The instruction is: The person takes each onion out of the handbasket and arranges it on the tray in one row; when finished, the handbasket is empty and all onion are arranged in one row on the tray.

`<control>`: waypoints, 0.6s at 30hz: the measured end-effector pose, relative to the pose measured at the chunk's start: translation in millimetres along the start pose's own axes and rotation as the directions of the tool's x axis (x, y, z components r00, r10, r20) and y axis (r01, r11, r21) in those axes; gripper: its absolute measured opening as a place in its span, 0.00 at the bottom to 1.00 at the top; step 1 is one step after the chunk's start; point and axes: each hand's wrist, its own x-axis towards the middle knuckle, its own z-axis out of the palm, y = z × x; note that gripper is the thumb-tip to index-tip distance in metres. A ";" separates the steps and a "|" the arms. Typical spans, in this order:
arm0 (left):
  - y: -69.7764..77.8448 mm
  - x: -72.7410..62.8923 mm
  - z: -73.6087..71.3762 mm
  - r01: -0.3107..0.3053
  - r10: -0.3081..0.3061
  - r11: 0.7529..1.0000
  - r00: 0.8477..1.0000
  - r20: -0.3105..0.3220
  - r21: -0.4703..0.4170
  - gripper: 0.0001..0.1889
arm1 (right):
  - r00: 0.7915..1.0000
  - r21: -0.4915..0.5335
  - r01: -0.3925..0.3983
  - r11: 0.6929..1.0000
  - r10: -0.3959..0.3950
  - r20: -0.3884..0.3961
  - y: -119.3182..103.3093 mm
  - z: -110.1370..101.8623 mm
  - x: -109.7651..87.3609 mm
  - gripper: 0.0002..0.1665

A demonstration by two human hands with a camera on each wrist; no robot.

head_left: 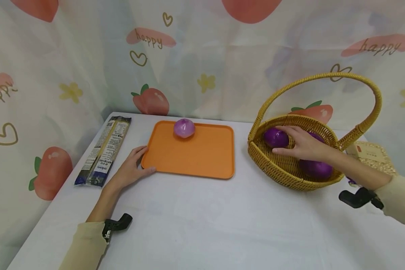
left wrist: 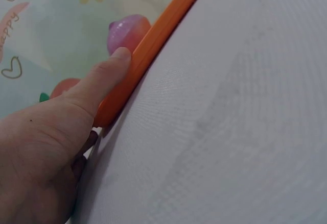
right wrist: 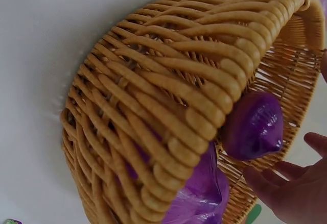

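Observation:
My left hand (head_left: pixel 131 170) holds the near left corner of an orange tray (head_left: pixel 188 153), its thumb along the front rim and its fingers at the left side. A light purple toy onion (head_left: pixel 184 128) sits toward the tray's back edge. My right hand (head_left: pixel 305 144) reaches into a yellow wicker basket (head_left: pixel 273 167), fingers spread, beside a dark purple onion (head_left: pixel 276 137). In the right wrist view the fingertips are close to that onion (right wrist: pixel 254 126) but not closed round it. A larger shiny purple piece (head_left: pixel 315 169) lies under the wrist; another (head_left: pixel 316 137) is partly hidden behind the hand.
A long plastic packet (head_left: pixel 104 150) with printed labels lies left of the tray. Right of the basket, partly behind the forearm, is a beige packet (head_left: pixel 371 153). The basket's tall handle (head_left: pixel 324 76) arches over its opening. A printed curtain hangs behind the white table (head_left: pixel 202 217).

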 end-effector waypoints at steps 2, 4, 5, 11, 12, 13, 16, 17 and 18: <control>-0.1 0.1 0.2 -0.001 0.001 1.000 1.000 0.000 -0.001 0.49 | 1.000 0.007 -0.002 1.000 0.002 0.004 1.8 -0.7 3.0 0.52; -0.5 0.5 0.3 -0.003 0.003 1.000 1.000 -0.001 -0.001 0.49 | 1.000 0.024 -0.005 1.000 0.005 0.004 3.4 -1.5 7.0 0.52; -1.1 0.9 0.3 -0.004 0.004 1.000 1.000 0.000 0.000 0.49 | 1.000 0.033 -0.010 0.999 0.009 0.007 4.0 -1.9 9.1 0.52; -2.7 1.6 0.5 -0.008 0.008 1.000 1.000 -0.014 0.005 0.49 | 0.996 0.084 -0.075 0.994 0.071 0.048 6.0 -3.6 20.5 0.54; -2.7 1.6 0.5 -0.006 0.006 1.000 1.000 -0.016 0.007 0.49 | 0.995 0.089 -0.087 0.992 0.082 0.057 6.3 -3.8 22.3 0.55; -2.8 1.6 0.5 -0.005 0.005 1.000 1.000 -0.016 0.009 0.49 | 0.993 0.092 -0.102 0.991 0.096 0.068 6.4 -4.1 24.0 0.55; -2.5 1.8 0.6 0.007 -0.007 1.000 1.000 -0.005 0.000 0.49 | 0.987 0.106 -0.136 0.985 0.126 0.098 6.3 -5.1 27.6 0.55; -2.5 1.8 0.7 0.010 -0.010 1.000 1.000 -0.002 -0.003 0.50 | 0.985 0.110 -0.145 0.983 0.133 0.107 6.1 -5.4 28.5 0.55; -2.4 1.9 0.7 0.013 -0.013 1.000 1.000 -0.001 -0.007 0.50 | 0.983 0.115 -0.153 0.981 0.140 0.116 6.2 -5.5 29.5 0.56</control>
